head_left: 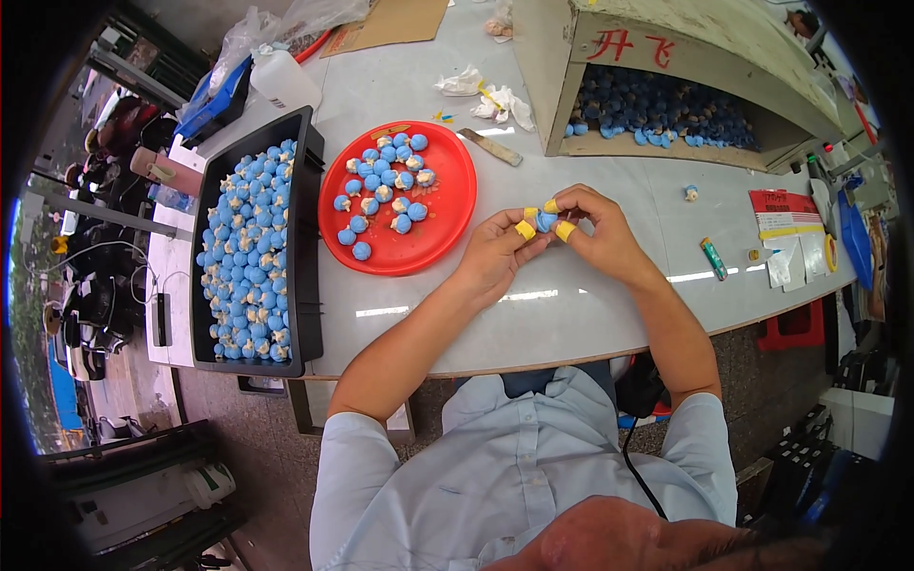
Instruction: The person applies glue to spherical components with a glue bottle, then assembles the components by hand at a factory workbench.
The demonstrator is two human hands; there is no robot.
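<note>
Between the fingertips of both hands is a small blue ball-shaped piece [546, 222], too small to make out in detail. My left hand [497, 249] pinches it from the left, and my right hand [598, 228] grips it from the right. Yellow tape wraps the thumb and a finger of each hand. To the left of my hands lies a round red tray [443, 233] with several blue balls bearing cream-coloured parts [401, 225]. Farther left, a black bin [311, 205] is filled with many similar blue balls [249, 276].
A wooden box [545, 86] with an opening full of blue pieces [657, 100] stands at the back right. A flat strip [491, 147], crumpled tissues [505, 107] and a white jug [284, 78] are behind. At right lie a green tube [713, 259], one loose ball [691, 193] and papers [786, 214].
</note>
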